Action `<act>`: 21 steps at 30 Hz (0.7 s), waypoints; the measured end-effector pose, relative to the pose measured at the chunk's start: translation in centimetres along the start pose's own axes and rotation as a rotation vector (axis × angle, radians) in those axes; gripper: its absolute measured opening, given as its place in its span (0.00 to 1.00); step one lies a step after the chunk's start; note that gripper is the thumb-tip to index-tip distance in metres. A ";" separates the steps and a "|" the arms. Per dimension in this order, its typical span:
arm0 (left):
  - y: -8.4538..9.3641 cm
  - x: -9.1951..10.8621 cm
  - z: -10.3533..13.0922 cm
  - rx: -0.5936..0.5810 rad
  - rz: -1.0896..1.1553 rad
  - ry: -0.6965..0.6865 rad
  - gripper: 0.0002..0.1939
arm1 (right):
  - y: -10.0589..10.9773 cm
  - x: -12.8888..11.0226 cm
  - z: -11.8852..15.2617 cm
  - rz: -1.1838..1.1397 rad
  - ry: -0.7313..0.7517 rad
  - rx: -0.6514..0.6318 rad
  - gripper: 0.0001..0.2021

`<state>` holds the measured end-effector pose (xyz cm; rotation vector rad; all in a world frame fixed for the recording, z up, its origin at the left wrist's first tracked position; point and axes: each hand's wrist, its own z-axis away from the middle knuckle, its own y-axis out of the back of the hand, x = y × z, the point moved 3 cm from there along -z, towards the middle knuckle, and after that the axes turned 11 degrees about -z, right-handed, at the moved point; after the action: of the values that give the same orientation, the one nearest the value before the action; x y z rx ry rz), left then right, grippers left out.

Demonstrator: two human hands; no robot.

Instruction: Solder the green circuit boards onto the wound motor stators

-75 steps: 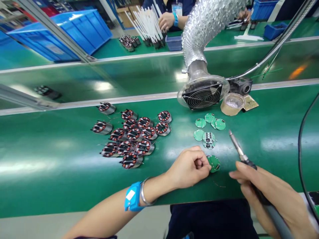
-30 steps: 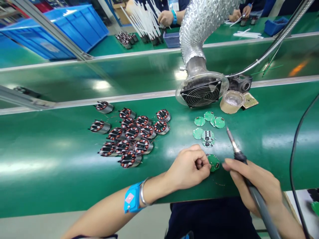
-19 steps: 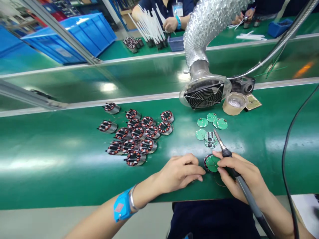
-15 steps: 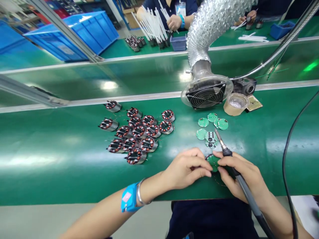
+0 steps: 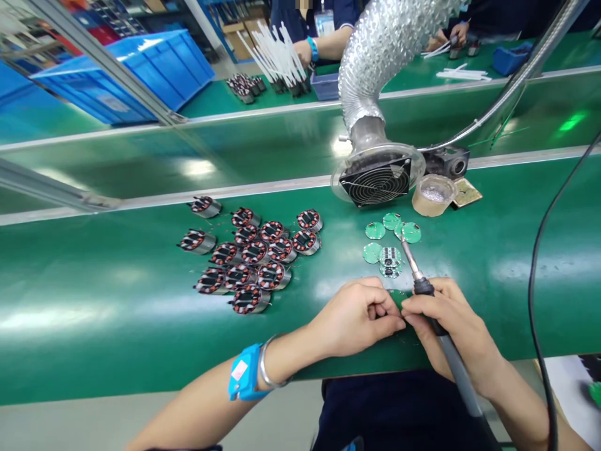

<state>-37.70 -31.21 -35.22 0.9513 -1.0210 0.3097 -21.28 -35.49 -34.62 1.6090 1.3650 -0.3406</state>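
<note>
A small round green circuit board is mostly hidden between my two hands near the table's front edge. My left hand is closed, its thumb and fingers pinched at the board's left side. Across my right hand lies a soldering iron, its metal tip pointing up and away over the table. The thumb and forefinger of that hand meet at the board's right edge, close to the left fingertips. Just beyond, several loose round circuit boards lie in a loose group, some overlapping.
Several motor stators with copper windings stand to the left. A fume extractor fan hangs from a silver duct at the back. Beside it are a round tub and a soldering iron stand. A black cable runs down the right.
My hands have drawn closer together over the circuit board, covering more of it. The whole view has shifted slightly. Across the bench, a person's hand has moved lower behind the white tubes.
</note>
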 end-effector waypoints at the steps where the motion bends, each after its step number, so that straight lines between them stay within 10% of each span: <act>1: 0.0 0.0 0.2 -0.001 0.005 -0.011 0.07 | -0.2 0.2 0.2 0.009 -0.015 -0.018 0.16; 9: -0.8 -0.3 1.1 0.185 -0.121 -0.097 0.03 | -1.0 0.0 1.2 0.202 0.039 -0.130 0.13; 21: -1.7 -0.2 1.8 0.399 -0.362 -0.236 0.04 | 4.7 -3.3 3.6 0.134 -0.041 -0.095 0.17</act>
<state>-37.83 -33.60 -35.95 1.5389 -0.9935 0.0985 -16.96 -39.92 -31.75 1.5965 1.2175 -0.2234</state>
